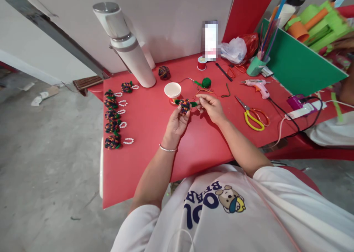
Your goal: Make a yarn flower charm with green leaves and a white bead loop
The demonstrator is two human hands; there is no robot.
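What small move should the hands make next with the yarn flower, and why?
Probably draw the green strand snug. The left hand holds the multicoloured yarn flower, and the right hand pinches the green piece at its side; finished flowers on the red table show green leaves.

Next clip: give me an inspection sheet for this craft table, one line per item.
Surface: red table, set against a white wall.
Job's things: multicoloured yarn flower held above the table; green yarn ball behind it.
Clutter: six finished flowers with bead loops in a row, paper cup, scissors, glue gun, white bottle.
Grippers: left hand grips the flower; right hand pinches at its edge.
Cables: black cord to a power strip.
Surroundings: concrete floor; another person's arm at far right.
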